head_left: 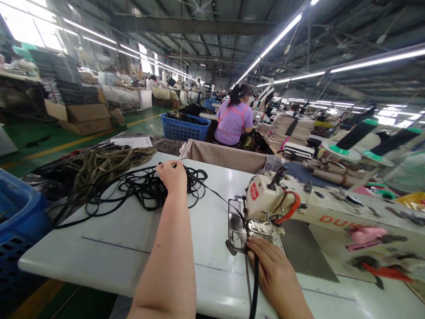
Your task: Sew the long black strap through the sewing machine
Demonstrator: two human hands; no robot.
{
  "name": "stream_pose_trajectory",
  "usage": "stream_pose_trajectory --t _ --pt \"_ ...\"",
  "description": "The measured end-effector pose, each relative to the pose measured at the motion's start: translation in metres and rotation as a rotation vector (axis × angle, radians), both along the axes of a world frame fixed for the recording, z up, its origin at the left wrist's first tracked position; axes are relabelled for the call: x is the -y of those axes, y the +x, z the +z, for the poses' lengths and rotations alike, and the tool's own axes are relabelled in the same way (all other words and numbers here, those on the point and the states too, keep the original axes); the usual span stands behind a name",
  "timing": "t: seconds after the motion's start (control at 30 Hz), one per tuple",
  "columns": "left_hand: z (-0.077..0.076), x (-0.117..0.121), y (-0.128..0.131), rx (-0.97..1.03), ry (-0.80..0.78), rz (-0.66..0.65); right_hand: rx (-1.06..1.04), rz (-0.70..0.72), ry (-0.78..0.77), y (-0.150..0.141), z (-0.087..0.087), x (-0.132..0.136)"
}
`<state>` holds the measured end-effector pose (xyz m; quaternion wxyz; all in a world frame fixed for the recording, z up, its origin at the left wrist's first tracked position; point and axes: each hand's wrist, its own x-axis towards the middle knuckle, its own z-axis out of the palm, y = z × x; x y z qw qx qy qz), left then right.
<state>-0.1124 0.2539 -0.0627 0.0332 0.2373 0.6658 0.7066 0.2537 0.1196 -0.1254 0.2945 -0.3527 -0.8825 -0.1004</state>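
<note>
A loose tangle of narrow black strap [142,188] lies on the white sewing table [119,252]. My left hand [172,175] is at the tangle's far side, fingers closed on the strap. One length runs from there to the metal plate of a sewing machine [265,199], passing by its needle area. Close in front of the plate, my right hand [274,270] grips this strap between thumb and fingers. Its near end [255,288] hangs toward me over the table's front edge. The needle itself is too small to make out.
Olive straps [99,166] are heaped at the table's left, beside a blue basket [20,212]. A cloth-lined bin [226,155] adjoins the far edge. Black thread cones [355,135] stand at right. Ahead, a person in a purple shirt [232,122] sits near another blue basket [184,126].
</note>
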Motion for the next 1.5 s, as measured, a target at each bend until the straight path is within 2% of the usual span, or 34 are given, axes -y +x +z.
stream_pose_trajectory --t 0.07,0.1,0.13,0.2,0.33,0.37,0.4,0.47,0.57,0.67,0.87,1.0,1.3,1.5 --pt "0.005 0.006 0.009 -0.255 -0.173 0.141 -0.012 0.003 -0.013 -0.002 0.002 0.002" --pt "0.008 0.009 0.016 -0.343 -0.228 0.154 -0.014 0.001 -0.021 -0.003 0.002 0.003" --pt "0.010 0.010 0.023 -0.426 -0.265 0.105 -0.016 -0.002 -0.028 -0.003 0.003 0.003" --pt "0.011 0.009 0.040 -0.568 -0.325 -0.151 -0.018 -0.005 -0.044 -0.004 0.003 0.004" --pt "-0.006 -0.003 0.077 -0.756 -0.390 -0.966 -0.011 -0.008 -0.077 -0.004 0.002 0.006" --pt "-0.012 -0.006 0.085 -0.795 -0.411 -1.116 -0.007 -0.009 -0.084 -0.004 0.002 0.006" --pt "-0.019 -0.009 0.093 -0.835 -0.443 -1.218 -0.005 -0.009 -0.090 -0.004 0.002 0.006" --pt "-0.029 -0.013 0.106 -0.914 -0.532 -1.318 -0.004 -0.009 -0.100 -0.004 0.002 0.006" --pt "-0.035 -0.016 0.117 -0.973 -0.671 -1.347 -0.006 -0.002 -0.101 -0.004 0.004 0.006" --pt "-0.033 -0.015 0.122 -0.968 -0.745 -1.303 -0.004 0.004 -0.098 -0.005 0.004 0.007" --pt "-0.034 -0.010 0.137 -1.064 -0.692 -1.144 0.014 -0.004 -0.125 -0.006 0.005 0.008" --pt "-0.039 -0.011 0.142 -1.089 -0.684 -1.097 0.008 -0.004 -0.127 -0.006 0.004 0.009" --pt "-0.039 -0.016 0.131 -1.077 -0.631 -0.936 0.000 -0.001 -0.140 -0.006 0.005 0.008" --pt "-0.037 -0.022 0.108 -1.150 -0.563 -0.821 0.005 -0.004 -0.147 -0.004 0.005 0.008"
